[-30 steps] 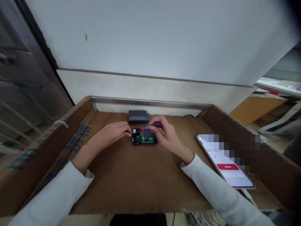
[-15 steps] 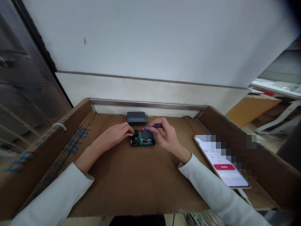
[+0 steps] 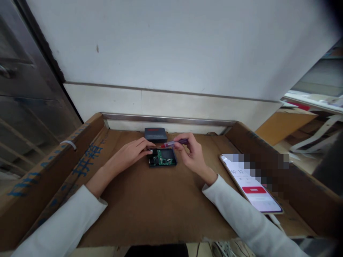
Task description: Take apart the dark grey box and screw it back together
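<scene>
A small open device case [image 3: 163, 157] lies flat on the cardboard surface [image 3: 160, 203], towards its far edge and about midway across, with a green circuit board [image 3: 161, 157] showing in its left half and dark plastic to the right. It looks light and stiff, the sort of thing that skids if pushed, and the bare board looks fragile, so the plastic rim seems the safe place to steady it, not the components.

The left hand [image 3: 131, 153] does about that: it lies flat on the cardboard with its fingertips pressed against the case's far-left corner, clamped round nothing. The right hand [image 3: 191, 153] hovers just past the case's right edge, fingers pinched shut round the dark purple handle of a small screwdriver [image 3: 171, 144]. The tool lies nearly level, red collar and tip pointing left towards the left fingertips, over the case's far edge. Whether the tip touches anything is too fine to tell. It is a slim, smooth handle, probably best held close to the collar for control.

Just beyond, near the surface's far edge, sits a closed grey box with a red label [image 3: 155, 134]. Off to the right a smartphone [image 3: 252, 185] leans against the raised cardboard side, its screen lit with a red button. White sleeves cover both forearms.
</scene>
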A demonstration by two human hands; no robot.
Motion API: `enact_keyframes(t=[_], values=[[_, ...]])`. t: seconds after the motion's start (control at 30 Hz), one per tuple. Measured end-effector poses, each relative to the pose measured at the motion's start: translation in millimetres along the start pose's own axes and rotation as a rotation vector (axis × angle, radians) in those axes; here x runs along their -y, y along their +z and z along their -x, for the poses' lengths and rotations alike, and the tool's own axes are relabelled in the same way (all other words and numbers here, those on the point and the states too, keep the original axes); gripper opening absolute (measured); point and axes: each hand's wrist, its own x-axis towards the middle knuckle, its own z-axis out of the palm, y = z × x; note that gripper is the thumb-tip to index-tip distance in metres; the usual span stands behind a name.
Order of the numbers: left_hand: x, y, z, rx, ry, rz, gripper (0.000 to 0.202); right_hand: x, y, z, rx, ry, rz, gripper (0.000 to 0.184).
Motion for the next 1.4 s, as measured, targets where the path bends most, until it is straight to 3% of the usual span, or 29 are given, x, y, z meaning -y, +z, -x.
enact_keyframes(t=[0.2,0.4,0.5,0.73,1.17,1.4], values=[[-2.1,-2.9,-0.3,0.021,-0.024,0.037,0.043,-0.5,-3.1,-2.5,-0.008,0.009,-0.028,0.005],[1.3,7.5,-3.9,0.142,-0.019,0.077,0.077,-0.2,-9.8,-4.4,0.070,0.024,0.021,0.004],[4.2,12.8,-3.9,0.170,-0.041,0.042,0.084,-1.2,-11.4,-5.0,0.112,0.021,0.043,0.004],[5.5,16.7,-2.3,0.193,-0.068,0.028,0.078,-3.7,-9.4,-5.0,0.222,0.032,0.066,0.004],[6.0,20.1,-1.5,0.169,-0.039,0.012,0.071,-4.7,-8.9,-4.2,0.253,0.048,0.102,0.006],[8.5,23.4,-2.4,0.152,-0.003,-0.006,0.068,12.5,2.2,-29.2,0.403,0.116,0.124,0.016]])
